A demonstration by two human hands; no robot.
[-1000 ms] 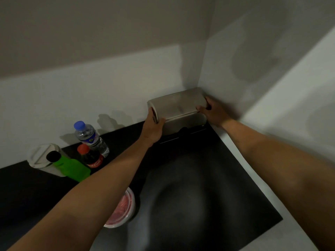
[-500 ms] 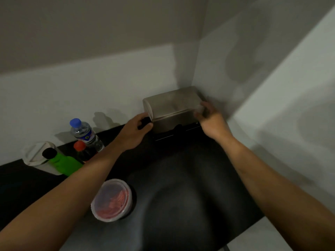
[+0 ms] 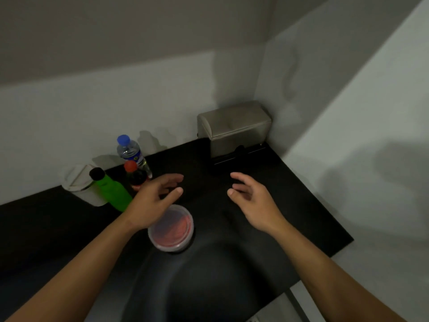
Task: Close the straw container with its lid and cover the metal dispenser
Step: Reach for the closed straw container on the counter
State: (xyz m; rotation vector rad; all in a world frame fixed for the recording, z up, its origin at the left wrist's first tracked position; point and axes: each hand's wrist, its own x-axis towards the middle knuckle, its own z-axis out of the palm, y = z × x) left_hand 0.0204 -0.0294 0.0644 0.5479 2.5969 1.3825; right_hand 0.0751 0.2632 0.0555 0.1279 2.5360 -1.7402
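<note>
The metal dispenser (image 3: 234, 130) stands in the back right corner of the black counter, its curved metal cover down over the top. A round clear container (image 3: 171, 228) with red straws inside and a clear lid on it sits near the counter's middle. My left hand (image 3: 155, 198) hovers just above and behind that container, fingers spread, holding nothing. My right hand (image 3: 253, 198) hangs open over the counter, well in front of the dispenser and apart from it.
At the back left stand a water bottle with a blue cap (image 3: 131, 152), a dark cola bottle with a red cap (image 3: 135, 176), a green bottle with a black cap (image 3: 111, 190) and a white lidded cup (image 3: 80, 182). White walls close the corner; the black counter (image 3: 290, 217) ends at the right.
Both hands have let go of the dispenser's cover, which came down shut, and have drawn back toward me, opening over the counter.
</note>
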